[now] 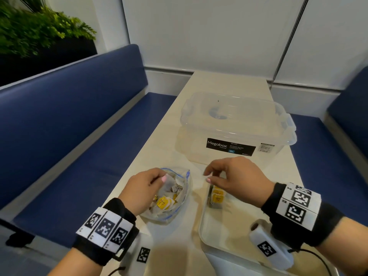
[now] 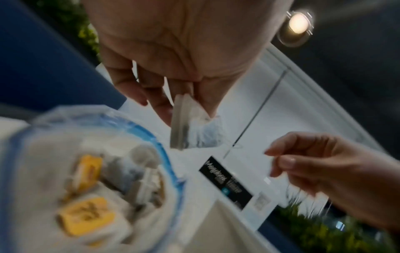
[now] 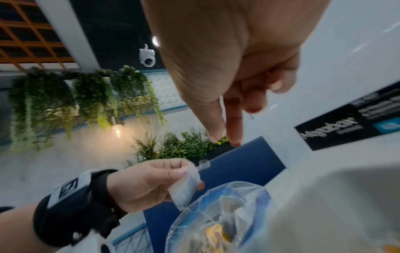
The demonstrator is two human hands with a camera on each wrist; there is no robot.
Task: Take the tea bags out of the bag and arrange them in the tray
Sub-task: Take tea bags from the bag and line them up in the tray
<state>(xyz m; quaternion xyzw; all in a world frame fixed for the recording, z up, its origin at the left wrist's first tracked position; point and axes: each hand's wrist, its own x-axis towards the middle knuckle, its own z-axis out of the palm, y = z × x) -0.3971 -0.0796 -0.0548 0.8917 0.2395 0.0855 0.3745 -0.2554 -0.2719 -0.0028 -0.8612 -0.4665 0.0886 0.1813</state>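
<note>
Pale table (image 1: 175, 124) between blue benches (image 1: 65, 108), white wall panels behind. Nearest, along the front edge: black wristbands with printed markers on both wrists, and a white tray (image 1: 217, 234) at front right, its near half bare. Just beyond, at the tray's far left corner under the right hand (image 1: 237, 176): a few tea bags with yellow tags (image 1: 217, 195), standing side by side. Left of the tray, close beside it but apart: a clear zip bag (image 1: 171, 196) with a blue seal, lying open on the table, full of tea bags and yellow tags. Above the bag's mouth: left hand (image 1: 145, 188), thumb and fingers pinched on one white tea bag (image 2: 194, 126), lifted clear of the pile and hanging edge-down, with a thin string trailing toward the right hand. Right hand raised over the tray's far left corner, thumb and forefinger drawn together as in a pinch, other fingers curled; a fine thread near the fingertips in the left wrist view, but too blurred to tell whether actually held. Farther back, past both hands: a clear lidded storage box (image 1: 235, 126) with a black "Megabox" label, standing on the table. Farthest, beyond the left bench: green plants (image 1: 35, 30) in a dark planter.
</note>
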